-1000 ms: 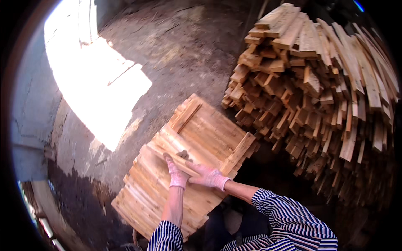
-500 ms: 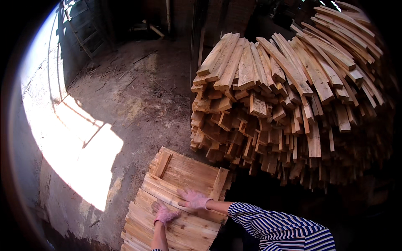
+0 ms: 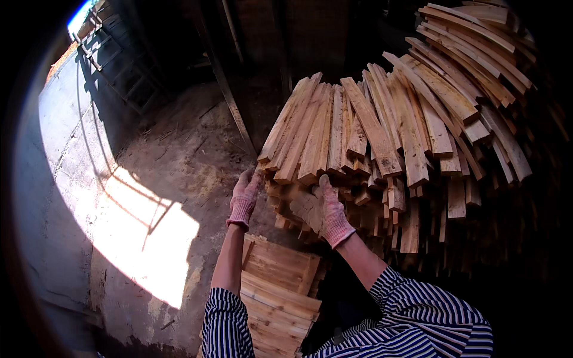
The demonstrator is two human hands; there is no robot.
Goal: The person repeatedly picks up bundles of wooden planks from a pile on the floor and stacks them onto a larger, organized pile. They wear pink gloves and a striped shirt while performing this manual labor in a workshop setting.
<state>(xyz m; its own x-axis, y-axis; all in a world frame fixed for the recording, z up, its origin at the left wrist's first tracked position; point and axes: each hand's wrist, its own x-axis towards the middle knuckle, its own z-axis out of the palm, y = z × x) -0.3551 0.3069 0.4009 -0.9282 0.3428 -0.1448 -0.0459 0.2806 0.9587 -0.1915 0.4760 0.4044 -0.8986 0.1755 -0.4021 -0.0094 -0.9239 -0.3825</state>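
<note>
My left hand (image 3: 243, 198), in a pinkish work glove, is raised at the near left corner of a big stack of wooden boards (image 3: 364, 131). Its fingers stretch up beside the end of the leftmost board and seem to touch it. My right hand (image 3: 327, 215), gloved alike, is at the near ends of the same top boards. Its thumb points up and stands apart from the fingers, which reach left below the ends and are blurred. Neither hand visibly grips a board. Below my arms lies a low panel of boards (image 3: 277, 292) with cross battens.
A bare, dirty floor (image 3: 197, 140) stretches to the left of the stack, with a bright sunlit patch (image 3: 149, 238). A ladder (image 3: 113, 59) leans by the far left wall. A slanting post (image 3: 224, 83) stands behind the stack. Deep shadow lies to the lower right.
Both hands have left the low board panel, where they lay flat, and moved forward to the near left end of the stack. The view has shifted too.
</note>
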